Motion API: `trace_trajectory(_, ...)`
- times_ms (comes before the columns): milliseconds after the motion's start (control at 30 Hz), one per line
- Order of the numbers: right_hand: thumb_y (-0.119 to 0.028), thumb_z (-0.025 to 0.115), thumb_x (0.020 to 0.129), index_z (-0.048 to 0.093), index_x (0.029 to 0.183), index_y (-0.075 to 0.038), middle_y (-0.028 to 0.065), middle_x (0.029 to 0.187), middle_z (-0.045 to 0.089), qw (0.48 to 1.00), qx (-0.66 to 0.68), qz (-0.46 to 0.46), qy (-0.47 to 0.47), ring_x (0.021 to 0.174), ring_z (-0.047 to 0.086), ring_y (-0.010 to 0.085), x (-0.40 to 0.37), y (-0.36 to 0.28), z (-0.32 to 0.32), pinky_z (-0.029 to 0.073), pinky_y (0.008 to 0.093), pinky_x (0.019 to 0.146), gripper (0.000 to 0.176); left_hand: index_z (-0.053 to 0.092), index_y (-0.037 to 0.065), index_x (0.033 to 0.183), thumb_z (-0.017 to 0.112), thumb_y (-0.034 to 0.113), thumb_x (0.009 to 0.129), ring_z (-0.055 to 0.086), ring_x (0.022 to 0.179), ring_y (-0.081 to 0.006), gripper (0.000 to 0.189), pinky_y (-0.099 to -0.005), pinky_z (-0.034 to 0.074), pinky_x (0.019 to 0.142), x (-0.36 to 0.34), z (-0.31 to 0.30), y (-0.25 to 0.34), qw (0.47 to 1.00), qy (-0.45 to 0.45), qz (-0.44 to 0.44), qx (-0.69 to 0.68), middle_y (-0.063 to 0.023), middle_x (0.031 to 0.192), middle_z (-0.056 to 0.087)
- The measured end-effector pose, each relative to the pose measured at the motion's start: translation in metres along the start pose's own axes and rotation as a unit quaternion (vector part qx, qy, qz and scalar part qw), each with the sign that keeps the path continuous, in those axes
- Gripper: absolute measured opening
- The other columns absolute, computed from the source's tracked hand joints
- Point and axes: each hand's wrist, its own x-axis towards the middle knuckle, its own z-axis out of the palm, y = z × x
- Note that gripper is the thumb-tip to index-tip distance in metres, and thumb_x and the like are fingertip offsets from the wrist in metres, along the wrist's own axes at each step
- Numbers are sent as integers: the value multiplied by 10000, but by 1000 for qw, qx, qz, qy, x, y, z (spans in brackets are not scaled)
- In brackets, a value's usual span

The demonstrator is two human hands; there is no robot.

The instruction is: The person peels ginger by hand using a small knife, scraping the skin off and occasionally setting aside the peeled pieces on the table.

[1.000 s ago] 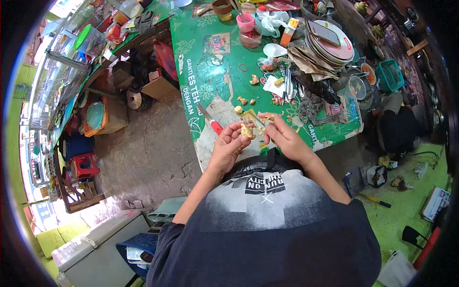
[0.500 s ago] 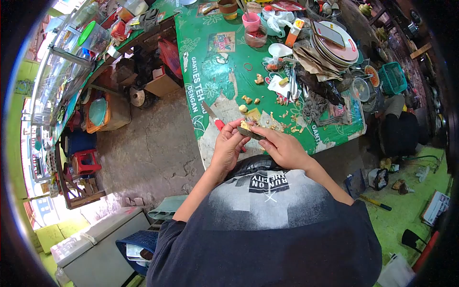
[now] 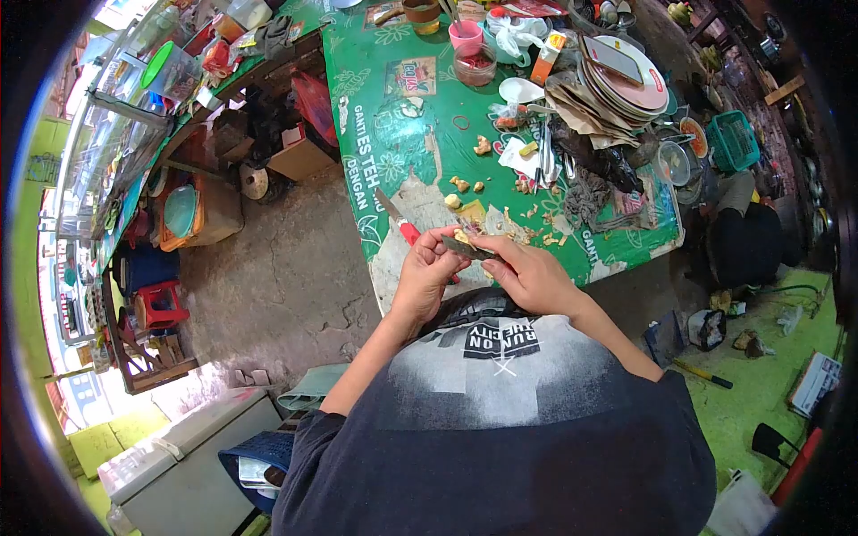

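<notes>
Over the near edge of the table, my left hand [image 3: 425, 272] has its fingers closed round a small pale-yellow piece of ginger [image 3: 461, 236]. My right hand [image 3: 534, 279] grips a dark, flat knife blade [image 3: 470, 250], which lies against the ginger; its handle is hidden in the palm. Just beyond my left hand, a second knife with a red handle [image 3: 408, 231] rests on the table, partly covered by my fingers. A rounded, peeled piece [image 3: 453, 202] and knobby ginger [image 3: 483, 145] lie farther off. Thin peelings [image 3: 548, 238] are scattered beyond my right hand.
The green table cover [image 3: 380, 89] is torn near me. Stacked plates [image 3: 657, 94] with a phone [image 3: 612, 59] on top, brown paper [image 3: 585, 112] and cutlery [image 3: 546, 156] crowd the right side. A pink cup [image 3: 466, 37] stands at the back.
Both hands stay together at the same spot. The dark blade has tilted slightly against the ginger, and the whole view has shifted a little.
</notes>
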Motion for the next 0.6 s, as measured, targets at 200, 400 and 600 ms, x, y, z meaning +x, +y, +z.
trace_trajectory(200,-215,527,965,511,1270,-164,148,1014,666,1000,-9,-21,15,847,646,376,0,6,3,504,466,704,309,510,9,1230,649,5,873,644,937,-129,384,-257,523,852,-1,10,2,1000,3,22,-9,-85,1073,653)
trace_trajectory(400,-217,528,964,503,1243,-145,157,983,670,999,29,39,-20,847,652,376,4,1,-4,503,458,697,289,517,10,1223,662,-37,849,641,951,-124,404,-253,516,855,0,9,-2,999,-12,28,-14,-71,1106,647)
trace_trajectory(600,-221,530,964,497,1229,-136,158,950,668,996,78,38,-24,832,657,371,3,6,0,501,442,687,280,512,24,1284,690,-28,838,626,970,-125,483,-248,508,844,-2,5,0,999,-18,25,25,-58,1083,643)
